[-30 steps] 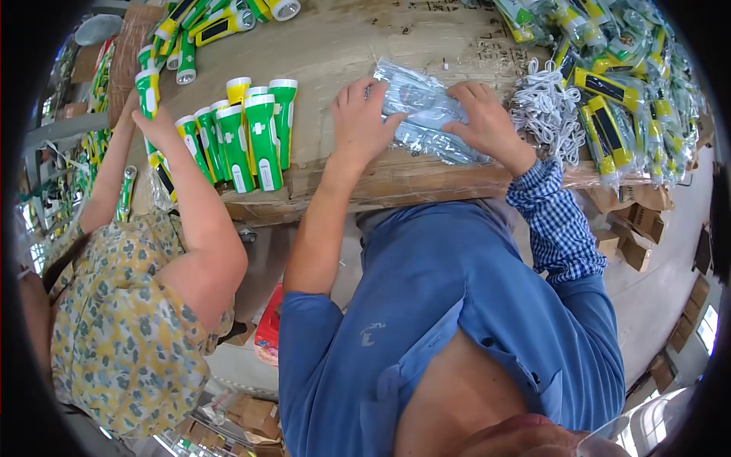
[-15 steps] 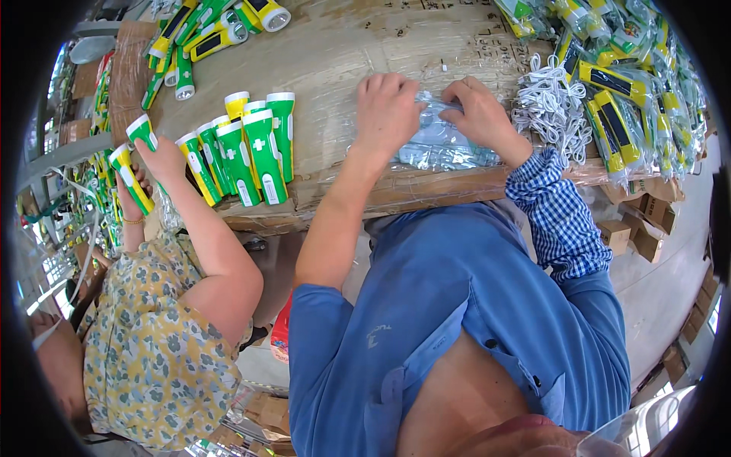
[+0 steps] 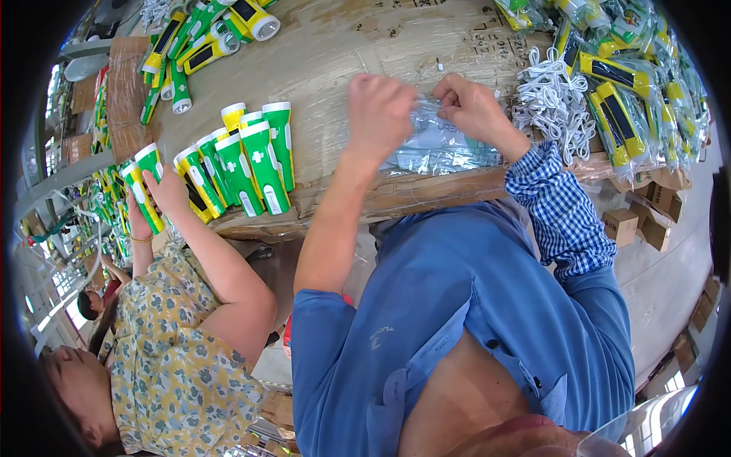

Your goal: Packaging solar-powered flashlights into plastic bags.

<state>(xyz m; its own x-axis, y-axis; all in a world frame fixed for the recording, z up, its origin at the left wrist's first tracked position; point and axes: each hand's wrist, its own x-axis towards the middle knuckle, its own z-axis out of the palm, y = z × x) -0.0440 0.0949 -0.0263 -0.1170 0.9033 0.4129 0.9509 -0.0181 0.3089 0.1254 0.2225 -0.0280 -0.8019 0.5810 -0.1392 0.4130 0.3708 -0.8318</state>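
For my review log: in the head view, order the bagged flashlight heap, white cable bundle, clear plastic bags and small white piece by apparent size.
1. Bagged flashlight heap
2. White cable bundle, clear plastic bags: too alike to rank
3. Small white piece

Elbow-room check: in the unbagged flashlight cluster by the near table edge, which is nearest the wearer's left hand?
The rightmost green flashlight, partly hidden by its green neighbour; others are farther from the left hand.

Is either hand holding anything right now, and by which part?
Cannot tell for sure: the right hand is at the upper edge of the clear plastic bags; the left hand, blurred, at their left end.
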